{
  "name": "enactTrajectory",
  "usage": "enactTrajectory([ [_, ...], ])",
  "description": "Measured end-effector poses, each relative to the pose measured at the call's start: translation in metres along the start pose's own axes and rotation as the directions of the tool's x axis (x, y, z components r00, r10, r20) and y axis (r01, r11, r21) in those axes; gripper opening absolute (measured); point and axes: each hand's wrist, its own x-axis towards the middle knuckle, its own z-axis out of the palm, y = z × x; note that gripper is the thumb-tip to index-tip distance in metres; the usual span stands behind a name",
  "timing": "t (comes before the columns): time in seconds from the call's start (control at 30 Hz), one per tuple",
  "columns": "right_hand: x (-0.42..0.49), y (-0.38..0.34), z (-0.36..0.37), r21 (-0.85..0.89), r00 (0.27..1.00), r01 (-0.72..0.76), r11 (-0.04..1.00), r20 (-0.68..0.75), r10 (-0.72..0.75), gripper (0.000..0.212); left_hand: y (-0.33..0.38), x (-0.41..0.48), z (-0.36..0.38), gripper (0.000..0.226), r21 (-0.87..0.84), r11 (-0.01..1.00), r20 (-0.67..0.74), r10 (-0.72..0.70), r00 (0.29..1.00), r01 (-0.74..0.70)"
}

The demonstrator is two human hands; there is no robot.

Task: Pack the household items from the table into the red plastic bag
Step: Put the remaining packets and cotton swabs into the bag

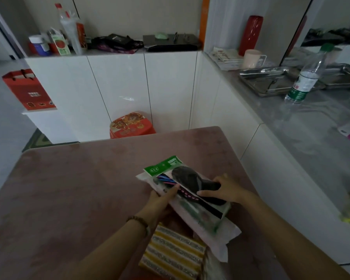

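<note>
A stack of flat packets lies on the pink table (73, 188). On top is a clear packet with a green header (166, 165) holding coloured sticks and a black insole (192, 181). Under it lies a long pale pink packet (216, 235). My left hand (164, 199) grips the stack's left edge, thumb on top. My right hand (226, 189) holds the dark insole part from the right. A yellow striped scrub pad pack (174, 253) lies near the table's front edge, just below my left wrist. No red plastic bag is clearly in view.
White cabinets stand beyond the table, with a red tin (131, 126) on the floor and a red paper bag (28, 89) at left. The grey counter (311, 134) on the right carries a water bottle (305, 77), steel trays (271, 79) and a mug (253, 58).
</note>
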Motion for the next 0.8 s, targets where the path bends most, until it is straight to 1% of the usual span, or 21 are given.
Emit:
enactTrajectory([
  [0.03, -0.007, -0.003, 0.003, 0.072, 0.999, 0.010, 0.997, 0.033, -0.012, 0.073, -0.003, -0.003, 0.006, 0.074, 0.014, 1.000, 0.030, -0.004, 1.000, 0.004],
  [0.07, -0.014, -0.005, 0.006, 0.175, 0.998, 0.009, 0.985, 0.067, -0.021, 0.067, -0.003, -0.007, 0.010, 0.088, 0.030, 1.000, 0.049, 0.000, 0.999, -0.001],
  [0.1, -0.020, -0.007, 0.009, 0.286, 0.995, -0.001, 0.958, 0.095, -0.028, 0.067, -0.004, -0.009, 0.013, 0.095, 0.043, 0.999, 0.072, 0.029, 0.997, -0.032],
  [0.13, -0.025, -0.006, 0.011, 0.384, 0.994, -0.009, 0.923, 0.106, -0.035, 0.072, -0.002, -0.012, 0.015, 0.092, 0.060, 0.995, 0.087, 0.073, 0.994, -0.079],
  [0.17, -0.031, -0.006, 0.011, 0.466, 0.994, -0.009, 0.885, 0.098, -0.042, 0.078, 0.005, -0.019, 0.019, 0.081, 0.082, 0.989, 0.105, 0.115, 0.988, -0.124],
  [0.23, -0.045, -0.008, 0.003, 0.625, 0.997, 0.004, 0.781, 0.056, -0.050, 0.085, 0.023, -0.030, 0.025, 0.046, 0.125, 0.974, 0.146, 0.168, 0.975, -0.187],
  [0.27, -0.053, -0.010, -0.004, 0.691, 0.996, 0.016, 0.723, 0.049, -0.068, 0.084, 0.034, -0.038, 0.030, 0.033, 0.147, 0.966, 0.189, 0.183, 0.965, -0.212],
  [0.3, -0.062, -0.014, -0.012, 0.736, 0.994, 0.021, 0.677, 0.058, -0.093, 0.080, 0.045, -0.044, 0.034, 0.026, 0.171, 0.956, 0.234, 0.193, 0.953, -0.236],
  [0.33, -0.071, -0.018, -0.021, 0.762, 0.990, 0.018, 0.647, 0.076, -0.118, 0.074, 0.055, -0.052, 0.039, 0.023, 0.194, 0.946, 0.276, 0.203, 0.940, -0.261],
  [0.4, -0.091, -0.027, -0.036, 0.789, 0.986, 0.015, 0.614, 0.090, -0.139, 0.060, 0.071, -0.069, 0.048, 0.022, 0.225, 0.924, 0.313, 0.232, 0.921, -0.309],
  [0.47, -0.113, -0.037, -0.049, 0.814, 0.988, 0.046, 0.579, 0.048, -0.146, 0.051, 0.085, -0.092, 0.056, 0.023, 0.248, 0.901, 0.310, 0.274, 0.910, -0.355],
  [0.57, -0.155, -0.055, -0.061, 0.826, 0.988, 0.108, 0.554, -0.029, -0.149, 0.047, 0.103, -0.138, 0.060, 0.025, 0.287, 0.853, 0.331, 0.338, 0.881, -0.435],
  [0.67, -0.207, -0.074, -0.068, 0.837, 0.978, 0.187, 0.515, -0.110, -0.176, 0.042, 0.115, -0.201, 0.047, 0.030, 0.343, 0.786, 0.367, 0.392, 0.843, -0.515],
  [0.73, -0.244, -0.084, -0.072, 0.846, 0.972, 0.215, 0.488, -0.136, -0.192, 0.032, 0.117, -0.246, 0.030, 0.040, 0.378, 0.743, 0.371, 0.425, 0.826, -0.552],
  [0.8, -0.280, -0.094, -0.073, 0.845, 0.963, 0.249, 0.473, -0.162, -0.217, 0.019, 0.112, -0.289, 0.009, 0.045, 0.397, 0.716, 0.333, 0.471, 0.817, -0.574],
])
